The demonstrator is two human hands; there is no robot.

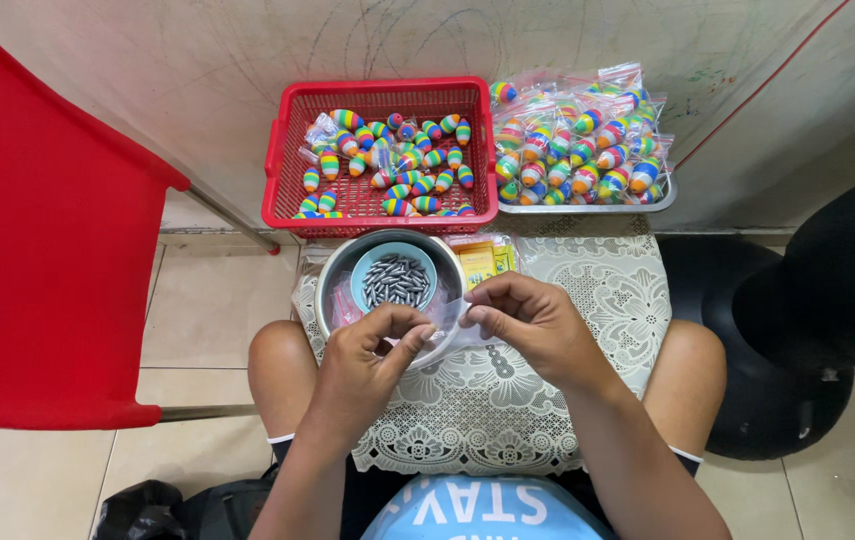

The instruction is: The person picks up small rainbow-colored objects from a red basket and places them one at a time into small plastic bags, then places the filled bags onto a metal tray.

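Both hands meet over the person's lap, pinching a small clear plastic bag [451,318] between them: the left hand [373,350] grips its left edge with thumb and forefinger, the right hand [533,320] holds the right edge. That bag hangs just over the near rim of a metal bowl [333,275], which holds a light blue cup [368,262] of grey metal sinkers [398,282]. Beneath lies a lace cloth [598,290]. Beyond stand a red basket [283,170] of rainbow floats [388,160] and a tray [588,207] of bagged floats [578,140].
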